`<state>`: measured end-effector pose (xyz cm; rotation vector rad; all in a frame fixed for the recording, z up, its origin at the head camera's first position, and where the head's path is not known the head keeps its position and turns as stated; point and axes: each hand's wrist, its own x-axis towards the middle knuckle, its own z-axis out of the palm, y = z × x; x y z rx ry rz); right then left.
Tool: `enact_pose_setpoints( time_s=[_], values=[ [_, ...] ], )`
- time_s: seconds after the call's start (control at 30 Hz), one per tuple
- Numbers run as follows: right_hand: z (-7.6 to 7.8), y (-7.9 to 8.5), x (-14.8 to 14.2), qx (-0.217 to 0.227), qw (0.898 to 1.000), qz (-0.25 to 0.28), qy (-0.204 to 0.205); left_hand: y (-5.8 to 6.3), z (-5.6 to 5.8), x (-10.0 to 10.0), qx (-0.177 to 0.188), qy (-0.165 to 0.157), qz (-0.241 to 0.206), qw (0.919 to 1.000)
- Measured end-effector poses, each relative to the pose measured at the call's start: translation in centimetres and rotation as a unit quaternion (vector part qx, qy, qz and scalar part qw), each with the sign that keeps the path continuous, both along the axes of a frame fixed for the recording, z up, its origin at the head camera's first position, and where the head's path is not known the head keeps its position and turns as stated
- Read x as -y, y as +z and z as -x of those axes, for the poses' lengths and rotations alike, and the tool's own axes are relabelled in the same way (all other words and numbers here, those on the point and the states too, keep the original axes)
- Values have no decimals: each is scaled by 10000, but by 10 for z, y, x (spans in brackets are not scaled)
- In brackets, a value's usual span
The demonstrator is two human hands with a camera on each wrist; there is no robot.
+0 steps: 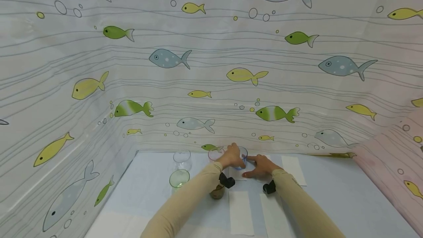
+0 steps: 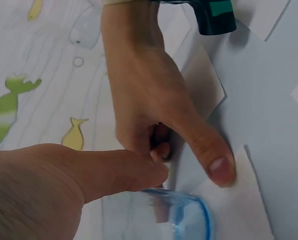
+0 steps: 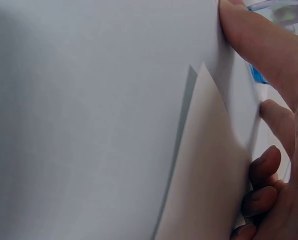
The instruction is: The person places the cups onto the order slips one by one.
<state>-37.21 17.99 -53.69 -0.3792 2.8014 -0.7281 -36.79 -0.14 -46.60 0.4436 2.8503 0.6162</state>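
In the head view, my left hand (image 1: 233, 156) grips a clear blue-tinted glass (image 1: 243, 153) near the back of the table. The left wrist view shows its thumb lying along the side of the blue glass (image 2: 191, 220). My right hand (image 1: 261, 166) is just right of the glass, with thumb and index finger extended. Its thumb touches a white paper rectangle (image 2: 239, 205) by the glass. In the right wrist view, the other fingers (image 3: 265, 164) of this hand are loosely bent above another white paper (image 3: 204, 165).
Left of my hands stand a pink-rimmed glass (image 1: 214, 153), a clear glass (image 1: 182, 160), a green glass (image 1: 179, 178) and a brown glass (image 1: 217, 193), partly behind my left forearm. More white papers (image 1: 241, 214) lie in front and at right (image 1: 294, 170). A fish-patterned curtain (image 1: 211, 47) rises behind the table.
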Motion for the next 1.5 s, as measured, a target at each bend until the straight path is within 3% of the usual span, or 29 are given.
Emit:
enact_pose_setpoints(
  time_s=[0.17,0.33,0.43,0.73,0.93,1.07,1.2,1.33,1.5],
  values=[
    [1,-1,0,41,10000,36,17,9,-5,0,-159,-234,229,9993],
    [3,-2,0,52,10000,26,23,29,-6,6,-137,-417,350,9984],
    [3,-3,0,77,10000,-2,-2,41,-5,14,-80,-408,199,9989],
    [3,-4,0,102,9999,-61,59,61,2,46,-147,-623,-1089,9920],
    [2,0,-2,90,9998,-126,115,78,0,72,-81,-767,-2320,9697],
    [1,3,-3,24,9999,-77,102,85,-9,88,-432,-883,-2703,9578],
    [2,0,-3,41,9999,-77,75,86,-24,101,-673,-959,-2840,9516],
    [2,-1,-2,80,9999,-111,18,80,-41,113,-749,-1002,-3015,9452],
    [2,-1,1,82,9999,-109,5,64,-62,123,-865,-963,-3025,9443]
  ],
)
